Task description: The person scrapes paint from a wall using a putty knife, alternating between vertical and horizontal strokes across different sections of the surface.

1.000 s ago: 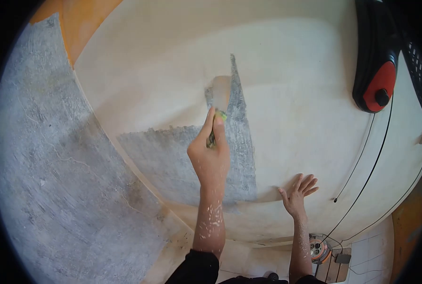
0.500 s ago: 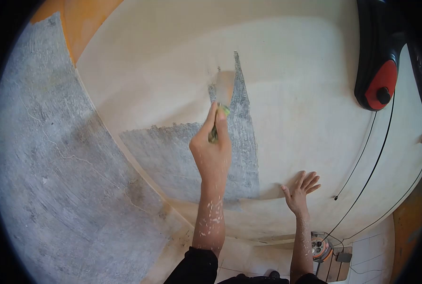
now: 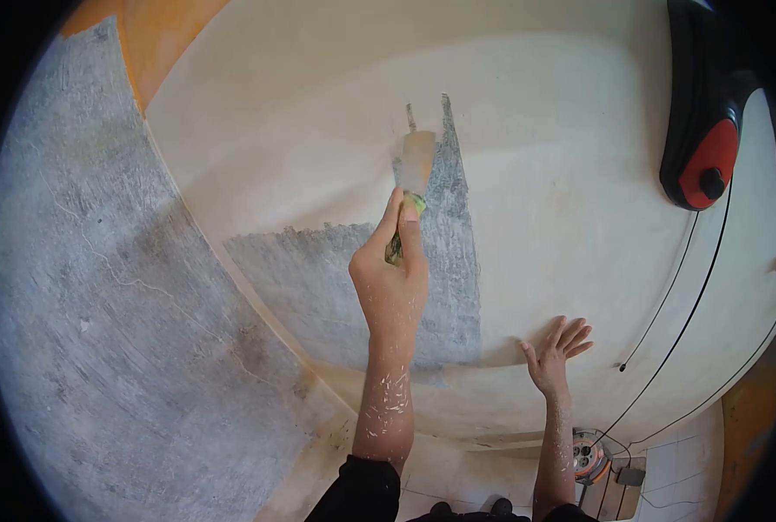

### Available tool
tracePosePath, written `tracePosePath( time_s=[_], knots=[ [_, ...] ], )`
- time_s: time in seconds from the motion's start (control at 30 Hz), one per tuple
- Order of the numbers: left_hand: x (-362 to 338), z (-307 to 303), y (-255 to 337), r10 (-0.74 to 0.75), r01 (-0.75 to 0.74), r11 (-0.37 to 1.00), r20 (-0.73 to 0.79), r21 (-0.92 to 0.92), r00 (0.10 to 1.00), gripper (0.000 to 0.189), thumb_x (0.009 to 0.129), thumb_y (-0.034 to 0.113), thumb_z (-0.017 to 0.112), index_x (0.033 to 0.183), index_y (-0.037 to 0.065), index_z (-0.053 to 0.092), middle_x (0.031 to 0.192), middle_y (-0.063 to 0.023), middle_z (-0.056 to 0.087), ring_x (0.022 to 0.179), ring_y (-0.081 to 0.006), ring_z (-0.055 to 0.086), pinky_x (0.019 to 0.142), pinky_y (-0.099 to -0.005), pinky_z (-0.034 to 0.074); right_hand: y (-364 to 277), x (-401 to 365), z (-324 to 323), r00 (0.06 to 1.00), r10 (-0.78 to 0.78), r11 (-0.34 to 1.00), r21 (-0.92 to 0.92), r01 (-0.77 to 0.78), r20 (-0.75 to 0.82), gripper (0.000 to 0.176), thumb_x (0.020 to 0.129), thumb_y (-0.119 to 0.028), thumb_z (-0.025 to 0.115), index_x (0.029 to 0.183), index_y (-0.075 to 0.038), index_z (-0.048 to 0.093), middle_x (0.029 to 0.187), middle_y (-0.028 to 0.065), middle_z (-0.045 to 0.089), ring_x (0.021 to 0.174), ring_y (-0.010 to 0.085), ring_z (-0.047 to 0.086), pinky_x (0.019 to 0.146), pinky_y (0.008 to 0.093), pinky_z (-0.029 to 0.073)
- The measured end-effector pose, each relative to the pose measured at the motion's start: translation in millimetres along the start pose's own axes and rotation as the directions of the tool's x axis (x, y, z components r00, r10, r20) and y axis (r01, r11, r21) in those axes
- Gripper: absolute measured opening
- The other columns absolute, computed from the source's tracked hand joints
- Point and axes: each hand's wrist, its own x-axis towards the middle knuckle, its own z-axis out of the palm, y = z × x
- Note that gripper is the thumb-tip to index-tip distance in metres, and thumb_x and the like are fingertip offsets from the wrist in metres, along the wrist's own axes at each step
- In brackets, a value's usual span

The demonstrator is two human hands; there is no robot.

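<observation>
My left hand (image 3: 390,270) is wrapped round the green patterned handle of a paint scraper (image 3: 418,161), thumb along one side. The scraper's blade points up and lies against the wall, at the upper part of a bare grey patch (image 3: 318,278). Cream paint (image 3: 570,174) surrounds this patch, and a thin grey streak shows above the blade. Lower right, my right hand (image 3: 555,357) rests with spread fingers on the cream wall, holding nothing. White flecks cover both forearms.
A larger grey wall surface (image 3: 127,287) lies left, past a corner edge. A black and red wall-mounted fixture (image 3: 709,170) hangs at right with cords below. An orange cable reel (image 3: 589,457) and a wooden stool-like surface (image 3: 614,500) stand low on the tiled floor.
The view has shifted slightly, so the wall sits a little further right. The thin grey streak above the blade shows more clearly. My left hand still grips the scraper; my right stays on the wall.
</observation>
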Motion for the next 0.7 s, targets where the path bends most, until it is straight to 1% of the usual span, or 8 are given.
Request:
tracePosePath(
  time_s=[0.07, 0.1, 0.2, 0.3, 0.4, 0.5, 0.6, 0.7],
  knots=[
    [11, -1, -2, 0.012, -0.012, 1.0, 0.01, 0.011, 1.0, 0.037, 0.101, 0.021, 0.058, 0.127, -0.005, 0.062, 0.112, -0.0208, 0.071, 0.106, -0.0212, 0.069, 0.089, -0.0326, 0.053, 1, 2, 1, 1.0, -0.007, 1.0, -0.01, 0.007, -0.029, 0.099, 0.097, -0.057, 0.05, 0.156, -0.004, -0.008, 0.155, 0.0296, -0.029, 0.139, 0.0456, -0.037, 0.103, 0.0665, -0.027],
    [25, 2, 0, 0.11, -0.112, 0.993, -0.058, -0.031, 0.992, 0.038, 0.101, 0.021, 0.058, 0.128, -0.005, 0.062, 0.11, -0.0214, 0.071, 0.105, -0.0208, 0.069, 0.088, -0.0328, 0.054, 0, 1, 1, 0.999, -0.015, 1.0, -0.012, 0.015, -0.036, 0.098, 0.097, -0.057, 0.05, 0.156, -0.004, -0.008, 0.155, 0.0295, -0.029, 0.139, 0.0455, -0.038, 0.103, 0.0664, -0.027],
    [21, -4, 18, -0.01, 0.01, 1.0, 0.002, 0.003, 1.0, 0.036, 0.1, 0.019, 0.06, 0.128, -0.004, 0.062, 0.108, -0.0218, 0.072, 0.102, -0.0206, 0.07, 0.084, -0.0319, 0.055, 0, 0, 2, 1.0, -0.009, 1.0, -0.012, 0.008, -0.028, 0.098, 0.097, -0.057, 0.051, 0.157, -0.005, -0.008, 0.156, 0.0293, -0.029, 0.139, 0.0451, -0.038, 0.103, 0.0661, -0.027],
    [-17, 2, -5, -0.106, 0.106, 0.994, -0.007, -0.001, 0.994, 0.034, 0.098, 0.017, 0.062, 0.126, -0.002, 0.064, 0.107, -0.0202, 0.073, 0.094, -0.0186, 0.072, 0.078, -0.0298, 0.056, 1, 0, -1, 1.0, -0.02, 1.0, -0.003, 0.02, 0.001, 0.098, 0.097, -0.056, 0.051, 0.157, -0.005, -0.009, 0.155, 0.0295, -0.029, 0.139, 0.0452, -0.038, 0.103, 0.0659, -0.027],
    [-32, 1, -5, -0.133, 0.133, 0.991, 0.033, -0.003, 0.991, 0.038, 0.101, 0.025, 0.059, 0.131, 0.001, 0.062, 0.11, -0.0169, 0.073, 0.094, -0.0126, 0.068, 0.084, -0.0287, 0.052, 2, 0, -1, 1.0, -0.024, 1.0, -0.009, 0.024, -0.005, 0.098, 0.098, -0.056, 0.051, 0.157, -0.005, -0.008, 0.155, 0.0298, -0.029, 0.139, 0.0453, -0.038, 0.103, 0.0662, -0.027],
    [-24, 12, 0, -0.062, 0.065, 0.991, -0.027, 0.116, 0.998, 0.036, 0.101, 0.022, 0.059, 0.13, 0.002, 0.063, 0.112, -0.0175, 0.072, 0.094, -0.0121, 0.068, 0.081, -0.0278, 0.053, -1, 1, -1, 0.999, -0.02, 1.0, -0.022, 0.02, -0.025, 0.098, 0.098, -0.056, 0.051, 0.157, -0.004, -0.007, 0.155, 0.0308, -0.029, 0.139, 0.0461, -0.038, 0.102, 0.0673, -0.027],
    [-18, 1, -3, -0.012, 0.013, 1.0, -0.03, 0.024, 0.999, 0.031, 0.098, 0.014, 0.061, 0.126, 0.001, 0.065, 0.101, -0.0189, 0.074, 0.085, -0.0154, 0.073, 0.068, -0.0274, 0.055, 1, 0, 0, 1.0, -0.022, 1.0, -0.019, 0.022, -0.013, 0.098, 0.098, -0.057, 0.051, 0.156, -0.002, -0.007, 0.154, 0.0318, -0.029, 0.139, 0.047, -0.038, 0.102, 0.0683, -0.026],
    [-35, 5, -22, 0.056, -0.054, 0.994, -0.018, 0.093, 0.998, 0.031, 0.098, 0.014, 0.061, 0.127, 0.002, 0.065, 0.101, -0.0165, 0.075, 0.077, -0.0133, 0.072, 0.065, -0.0276, 0.054, 1, -1, 0, 1.0, -0.006, 1.0, -0.003, 0.006, 0.01, 0.099, 0.097, -0.057, 0.05, 0.156, -0.002, -0.007, 0.154, 0.0324, -0.029, 0.138, 0.0479, -0.038, 0.102, 0.0686, -0.026]
  ],
)
